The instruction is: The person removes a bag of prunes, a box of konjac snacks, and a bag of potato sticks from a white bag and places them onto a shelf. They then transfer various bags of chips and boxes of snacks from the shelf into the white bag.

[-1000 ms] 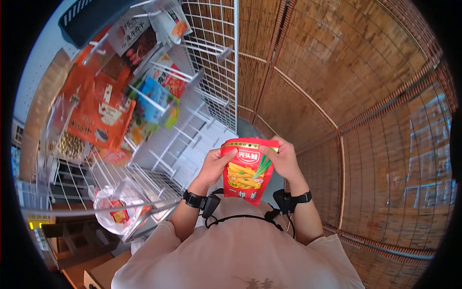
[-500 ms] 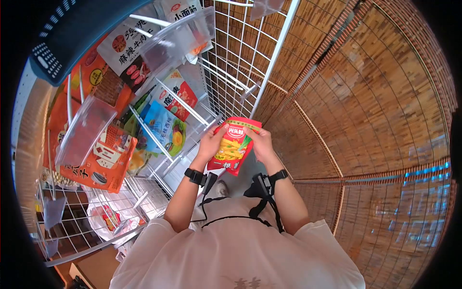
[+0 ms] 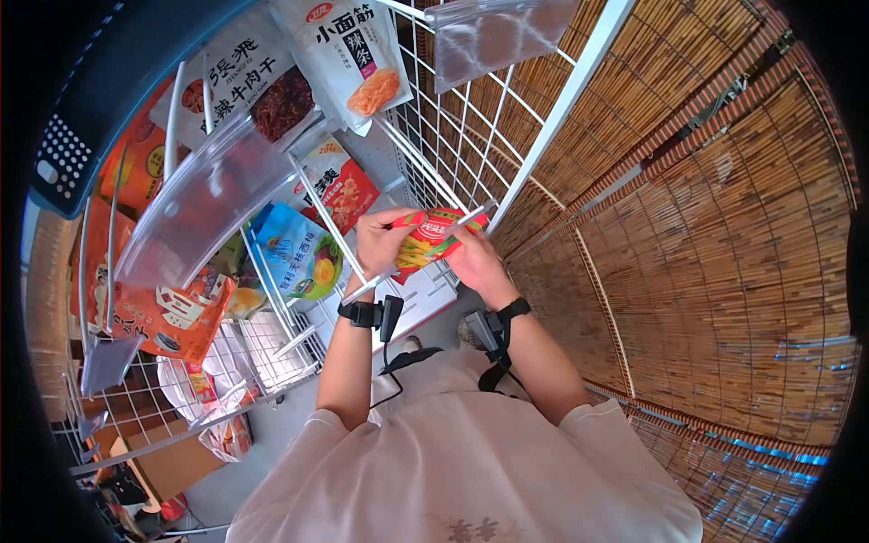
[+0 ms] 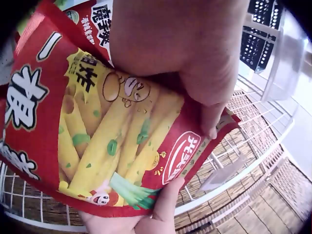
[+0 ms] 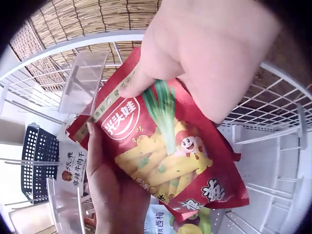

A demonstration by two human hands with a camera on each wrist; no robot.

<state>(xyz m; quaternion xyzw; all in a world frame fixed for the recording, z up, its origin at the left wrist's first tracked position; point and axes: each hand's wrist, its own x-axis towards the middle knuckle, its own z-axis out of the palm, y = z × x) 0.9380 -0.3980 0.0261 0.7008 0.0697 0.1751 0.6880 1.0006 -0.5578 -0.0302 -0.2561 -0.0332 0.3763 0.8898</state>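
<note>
A red snack bag (image 3: 418,255) with a picture of yellow fried sticks and green onion is held between both hands at the wire rack. My left hand (image 3: 380,242) pinches its left upper edge, thumb on the front. On the opposite side my right hand (image 3: 480,270) grips the upper edge, its thumb also in front. The right wrist view shows both thumbs near the top strip of the bag (image 5: 165,161). Another red edge (image 5: 226,144) shows behind it. A white hook arm crosses in front of the bag in the head view.
Hooks with clear tag holders (image 3: 204,204) jut out at the left. Hanging packs include a blue prune bag (image 3: 291,253), a red-and-white pack (image 3: 342,190), a white pack (image 3: 348,63) and orange bags (image 3: 172,312). A dark blue basket (image 3: 109,100) is at upper left; bamboo screens (image 3: 688,244) stand on the right.
Both hands have carried the red bag forward, in among the rack's hooks. The head view has shifted closer to the rack, so the hanging packs look larger.
</note>
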